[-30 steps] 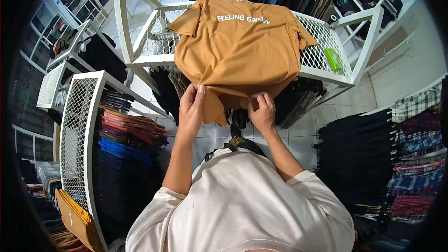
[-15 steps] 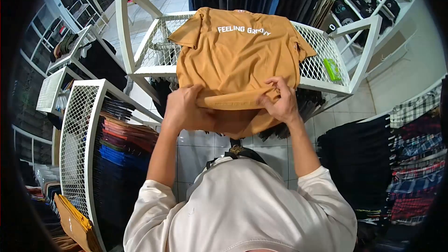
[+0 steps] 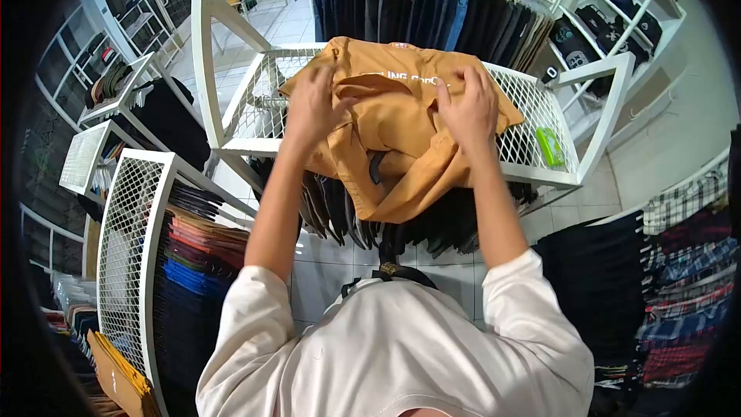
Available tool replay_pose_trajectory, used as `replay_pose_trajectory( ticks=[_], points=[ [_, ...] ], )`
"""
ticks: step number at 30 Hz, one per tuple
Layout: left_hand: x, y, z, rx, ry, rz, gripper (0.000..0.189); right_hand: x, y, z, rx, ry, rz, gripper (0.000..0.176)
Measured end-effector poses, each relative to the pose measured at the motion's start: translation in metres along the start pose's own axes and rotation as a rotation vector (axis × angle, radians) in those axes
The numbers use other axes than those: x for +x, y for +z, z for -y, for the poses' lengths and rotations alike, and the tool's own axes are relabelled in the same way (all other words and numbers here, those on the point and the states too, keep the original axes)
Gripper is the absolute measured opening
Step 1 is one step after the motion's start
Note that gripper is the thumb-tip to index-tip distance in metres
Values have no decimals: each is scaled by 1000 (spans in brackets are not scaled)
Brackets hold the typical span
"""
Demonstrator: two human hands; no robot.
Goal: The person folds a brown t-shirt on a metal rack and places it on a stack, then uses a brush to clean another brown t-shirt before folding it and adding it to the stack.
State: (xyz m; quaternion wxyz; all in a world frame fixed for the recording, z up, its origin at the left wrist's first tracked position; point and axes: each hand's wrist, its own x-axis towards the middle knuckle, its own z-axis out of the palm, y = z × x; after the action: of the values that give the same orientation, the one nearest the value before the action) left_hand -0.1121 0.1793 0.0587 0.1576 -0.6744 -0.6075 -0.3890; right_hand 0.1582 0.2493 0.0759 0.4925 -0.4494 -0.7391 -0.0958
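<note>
A mustard-orange T-shirt (image 3: 386,123) lies bunched on the white mesh-topped rack (image 3: 258,144) in front of me. Its white lettering is partly covered by the raised lower edge, and loose folds droop over the rack's near side. My left hand (image 3: 312,108) grips the cloth on the left, with fingers curled and thumb pointing inward. On the right, my right hand (image 3: 469,108) holds the fabric between thumb and fingers. Between the folds shows a dark curved thing (image 3: 376,167) that I cannot make out.
A bright green packet (image 3: 549,147) lies on the mesh to the right. Jeans (image 3: 417,4) hang behind the rack. Coloured clothes (image 3: 201,239) hang at left, plaid shirts (image 3: 687,278) at right. Caps (image 3: 594,27) sit on shelves at upper right.
Both hands have moved away from me and upward over the T-shirt, carrying its lower edge. The shirt, spread out before, is now gathered, and its lettering is partly hidden.
</note>
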Motion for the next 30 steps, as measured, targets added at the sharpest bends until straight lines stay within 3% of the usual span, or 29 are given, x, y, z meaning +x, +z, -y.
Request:
replay_pose_trajectory(
  ticks=[2,5,7,10,12,23,28,30],
  points=[
    [-28,-7,-26,-138,22,78,29,-32,-13,30,332,204,223,23],
    [-73,-1,-34,-105,69,173,16,-109,14,39,638,576,627,44],
    [-89,6,-35,-94,55,187,19,-125,20,58,575,505,614,43],
    [-101,16,-24,-75,42,193,24,-144,47,59,790,557,636,32],
    [-105,22,-20,-111,23,161,23,-144,44,61,1150,869,655,23],
    [-116,33,-5,-279,-85,56,30,-168,-117,3,1186,906,1007,21],
    [-120,41,-1,-302,-86,24,26,-183,-141,2,1176,908,1182,60],
    [-120,44,-2,-285,-64,15,25,-187,-126,16,1139,976,1139,58]
  ],
)
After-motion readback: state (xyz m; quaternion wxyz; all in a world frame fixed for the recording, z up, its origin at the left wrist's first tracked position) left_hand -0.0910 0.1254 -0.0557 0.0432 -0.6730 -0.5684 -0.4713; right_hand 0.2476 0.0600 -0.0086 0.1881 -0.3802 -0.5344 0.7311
